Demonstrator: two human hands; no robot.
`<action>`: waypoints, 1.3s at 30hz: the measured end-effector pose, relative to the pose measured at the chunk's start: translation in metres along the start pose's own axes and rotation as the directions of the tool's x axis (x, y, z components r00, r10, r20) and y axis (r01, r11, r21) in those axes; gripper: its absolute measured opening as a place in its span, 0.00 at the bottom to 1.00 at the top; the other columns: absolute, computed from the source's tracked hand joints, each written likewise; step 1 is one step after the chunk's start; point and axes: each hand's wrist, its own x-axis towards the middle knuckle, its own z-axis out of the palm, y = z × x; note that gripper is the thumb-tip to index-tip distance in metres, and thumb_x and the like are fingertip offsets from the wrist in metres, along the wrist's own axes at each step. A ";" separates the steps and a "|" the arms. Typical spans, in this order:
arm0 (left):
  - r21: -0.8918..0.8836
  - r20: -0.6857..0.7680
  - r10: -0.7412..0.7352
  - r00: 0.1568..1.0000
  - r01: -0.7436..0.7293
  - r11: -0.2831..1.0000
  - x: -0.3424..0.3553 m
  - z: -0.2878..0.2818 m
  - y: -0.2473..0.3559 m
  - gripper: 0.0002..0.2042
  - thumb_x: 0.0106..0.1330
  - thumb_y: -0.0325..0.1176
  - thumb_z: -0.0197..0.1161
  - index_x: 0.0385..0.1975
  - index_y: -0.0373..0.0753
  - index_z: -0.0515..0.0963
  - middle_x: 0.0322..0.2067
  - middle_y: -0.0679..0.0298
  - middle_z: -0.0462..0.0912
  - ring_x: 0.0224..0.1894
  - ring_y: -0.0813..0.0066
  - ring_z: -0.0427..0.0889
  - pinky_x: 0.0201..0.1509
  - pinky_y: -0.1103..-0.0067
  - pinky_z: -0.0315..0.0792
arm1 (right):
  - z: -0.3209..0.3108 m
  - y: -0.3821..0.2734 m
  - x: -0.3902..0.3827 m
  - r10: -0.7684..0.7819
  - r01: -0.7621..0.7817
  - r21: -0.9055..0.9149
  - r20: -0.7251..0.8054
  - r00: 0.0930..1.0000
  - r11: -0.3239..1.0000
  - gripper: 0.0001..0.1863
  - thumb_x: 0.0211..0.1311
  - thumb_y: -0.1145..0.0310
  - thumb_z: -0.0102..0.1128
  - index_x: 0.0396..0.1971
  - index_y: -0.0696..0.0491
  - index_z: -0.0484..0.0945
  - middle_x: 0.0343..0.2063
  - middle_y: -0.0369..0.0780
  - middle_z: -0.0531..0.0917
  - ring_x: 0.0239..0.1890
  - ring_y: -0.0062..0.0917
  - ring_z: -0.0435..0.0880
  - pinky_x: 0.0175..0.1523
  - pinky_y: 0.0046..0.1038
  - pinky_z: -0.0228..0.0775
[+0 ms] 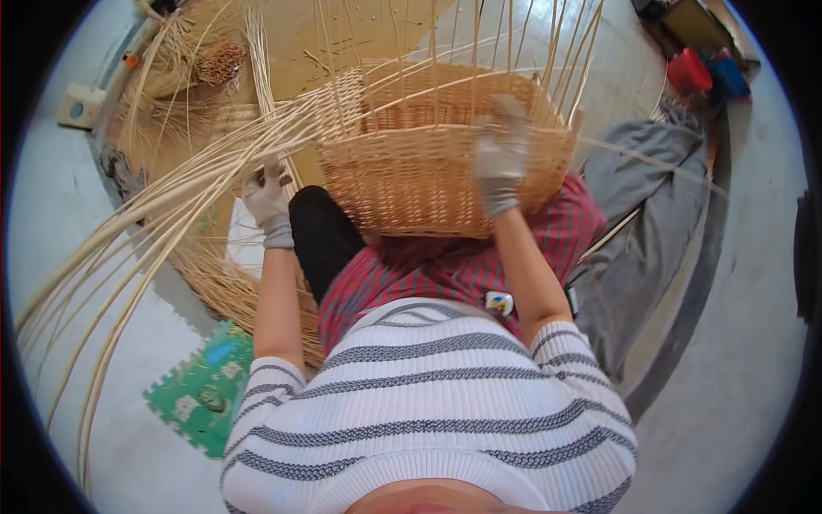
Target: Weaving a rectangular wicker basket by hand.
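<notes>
1 wicker basket [419, 193] rests on the lap [428, 278], seemingly mid-weave; left hand [267, 197] by loose canes [265, 137], right hand [501, 158] at its front wall, grips unclear; next likely calls for threading canes.

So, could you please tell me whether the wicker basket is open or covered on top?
Open: no lid covers the wicker basket; its inner far wall shows, and bare rods stand up from its sides.
</notes>
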 end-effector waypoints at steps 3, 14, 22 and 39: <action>0.342 0.070 0.006 0.998 -0.029 0.939 -0.001 -0.014 -0.004 0.19 0.67 0.45 0.74 0.42 0.34 0.83 0.30 0.58 0.87 0.33 0.73 0.85 0.35 0.79 0.82 | 0.060 -0.110 -0.071 -0.196 -0.147 0.435 0.648 0.736 0.888 0.18 0.62 0.75 0.65 0.53 0.51 0.81 0.48 0.41 0.85 0.52 0.35 0.83 0.59 0.32 0.76; 0.177 0.451 0.467 0.760 -0.590 0.788 -0.013 0.046 0.116 0.27 0.73 0.23 0.62 0.71 0.38 0.66 0.42 0.58 0.84 0.45 0.76 0.82 0.64 0.69 0.77 | 0.070 -0.212 -0.113 -0.725 0.218 0.697 0.683 0.088 0.683 0.10 0.60 0.54 0.66 0.34 0.44 0.85 0.21 0.40 0.85 0.31 0.41 0.88 0.39 0.41 0.80; -0.464 0.397 0.321 0.860 -0.114 0.879 0.051 0.047 0.100 0.16 0.80 0.31 0.55 0.63 0.35 0.71 0.23 0.71 0.73 0.28 0.79 0.77 0.63 0.64 0.78 | 0.082 -0.016 0.011 -0.169 -0.593 0.740 0.571 0.803 -0.317 0.23 0.84 0.56 0.39 0.36 0.55 0.78 0.22 0.36 0.73 0.22 0.25 0.72 0.33 0.37 0.77; 0.140 0.383 -0.055 0.922 0.000 0.990 -0.005 0.080 -0.047 0.36 0.58 0.44 0.82 0.63 0.33 0.74 0.56 0.55 0.83 0.59 0.62 0.79 0.68 0.72 0.69 | 0.076 0.038 0.000 0.462 -0.709 0.311 0.584 0.668 0.632 0.04 0.72 0.76 0.62 0.44 0.53 0.82 0.35 0.36 0.87 0.37 0.21 0.88 0.41 0.24 0.86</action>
